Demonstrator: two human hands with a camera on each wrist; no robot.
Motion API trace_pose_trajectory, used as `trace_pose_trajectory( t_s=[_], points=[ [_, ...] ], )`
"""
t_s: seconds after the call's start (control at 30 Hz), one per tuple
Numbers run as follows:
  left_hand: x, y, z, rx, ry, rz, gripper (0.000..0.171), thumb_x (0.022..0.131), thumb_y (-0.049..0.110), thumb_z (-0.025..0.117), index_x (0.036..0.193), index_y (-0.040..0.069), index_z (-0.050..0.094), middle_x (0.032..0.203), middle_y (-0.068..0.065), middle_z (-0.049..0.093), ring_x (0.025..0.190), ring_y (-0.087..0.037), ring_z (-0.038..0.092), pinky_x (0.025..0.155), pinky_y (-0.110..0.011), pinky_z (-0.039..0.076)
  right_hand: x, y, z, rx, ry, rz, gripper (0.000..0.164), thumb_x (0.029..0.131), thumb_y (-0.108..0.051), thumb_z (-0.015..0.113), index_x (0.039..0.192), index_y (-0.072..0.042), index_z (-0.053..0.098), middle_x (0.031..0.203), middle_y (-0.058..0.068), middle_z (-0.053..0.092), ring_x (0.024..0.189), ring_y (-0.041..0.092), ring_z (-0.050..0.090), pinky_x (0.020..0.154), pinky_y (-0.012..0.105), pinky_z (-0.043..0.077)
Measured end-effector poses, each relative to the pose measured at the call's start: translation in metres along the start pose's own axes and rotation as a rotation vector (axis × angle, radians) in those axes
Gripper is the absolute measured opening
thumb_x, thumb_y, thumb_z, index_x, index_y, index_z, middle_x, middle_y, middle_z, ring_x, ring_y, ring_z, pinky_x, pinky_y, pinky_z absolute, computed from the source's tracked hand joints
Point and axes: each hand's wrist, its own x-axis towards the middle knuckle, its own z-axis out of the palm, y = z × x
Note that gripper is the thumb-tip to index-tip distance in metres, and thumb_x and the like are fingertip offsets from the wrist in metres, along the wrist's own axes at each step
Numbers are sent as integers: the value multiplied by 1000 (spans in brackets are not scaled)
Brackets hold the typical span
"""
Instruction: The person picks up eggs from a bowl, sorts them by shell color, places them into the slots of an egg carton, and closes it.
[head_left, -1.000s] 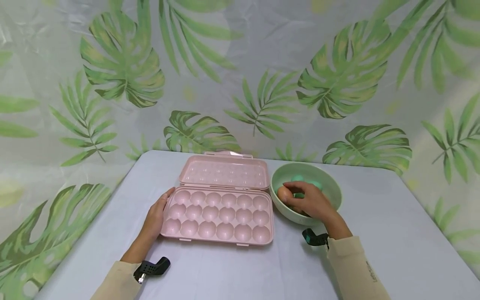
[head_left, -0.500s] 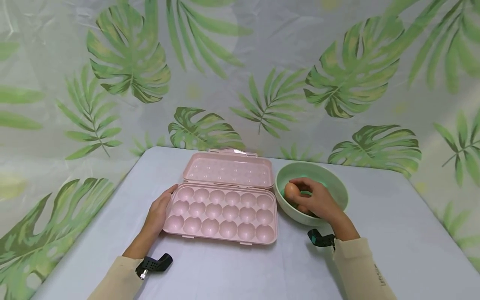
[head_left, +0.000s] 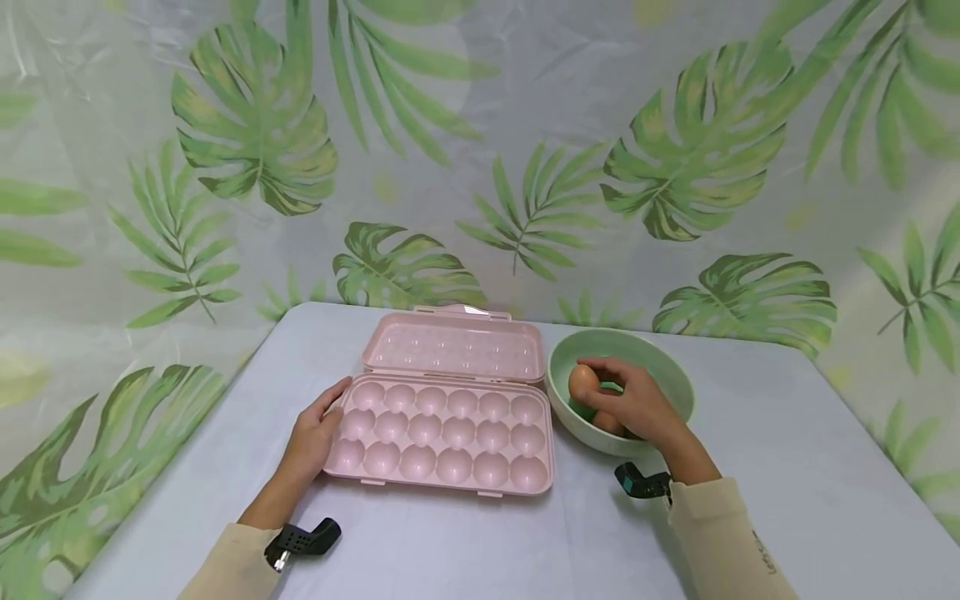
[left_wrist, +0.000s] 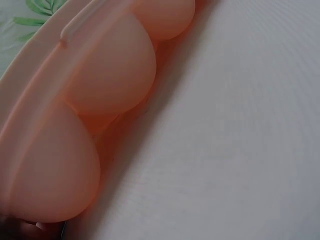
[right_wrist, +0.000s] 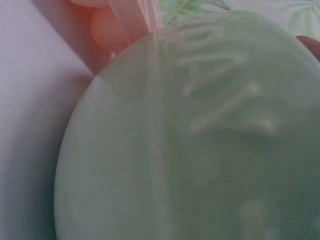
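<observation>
My right hand (head_left: 636, 404) pinches a brown egg (head_left: 582, 382) between thumb and fingers, inside the near-left part of a pale green bowl (head_left: 672, 375). Below the hand lies a second brown egg (head_left: 607, 422), beside a brighter green patch (head_left: 579, 408). Other contents are hidden by the hand. My left hand (head_left: 309, 437) holds the left edge of a pink egg box (head_left: 438, 454), its thumb at the rim. Rows of round hollows in the box hold nothing. From the left wrist, the undersides of the hollows (left_wrist: 55, 165) show. The bowl's outer wall (right_wrist: 120, 165) fills the right wrist view.
The hinged lid (head_left: 457, 343) of the box lies back toward the leaf-printed backdrop (head_left: 540, 108). Box and bowl stand side by side on a white-covered table (head_left: 765, 450), close to its back edge. A black wrist camera (head_left: 303, 540) sits on the left sleeve.
The brown egg has risen slightly in the right hand's grip, exposing more of the second egg beneath. The left hand stays at the box's edge, its thumb shifted a little onto the rim.
</observation>
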Motion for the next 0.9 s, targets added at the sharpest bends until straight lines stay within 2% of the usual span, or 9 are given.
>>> trace_pose_trajectory(
  t_s=[0.17,0.3,0.43,0.7,0.9],
  points=[
    [-1,-1,2,0,3,10,46,100,4,38,145,3,41,152,-13,36,143,-27,24,116,-44,19,-3,-4,0,1,12,-1,52,84,-23,76,130,-7,59,126,14,59,108,30,60,87,30,52],
    [-1,-2,2,16,13,8,46,99,4,38,145,3,41,152,-12,37,143,-26,25,116,-44,20,-4,-9,-2,-35,23,-14,50,84,-27,76,129,-12,60,125,11,60,111,31,59,88,40,50],
    [-1,-4,1,24,22,11,47,99,4,38,145,3,41,151,-12,37,143,-26,25,116,-44,20,-5,-15,-1,-14,18,-32,50,83,-28,76,128,-14,61,125,7,60,114,29,58,90,46,47],
    [-3,-4,1,15,25,20,46,100,4,38,145,2,41,151,-13,37,143,-27,26,116,-44,20,-7,-27,3,88,-21,-59,51,83,-23,76,129,-10,58,125,4,58,113,25,59,83,32,52],
    [-1,-3,0,-8,15,31,45,101,5,38,145,1,40,152,-13,37,143,-26,24,117,-43,18,-7,-29,6,180,-40,-60,50,86,-20,74,130,-7,55,122,7,58,113,25,57,86,31,52]
  ],
)
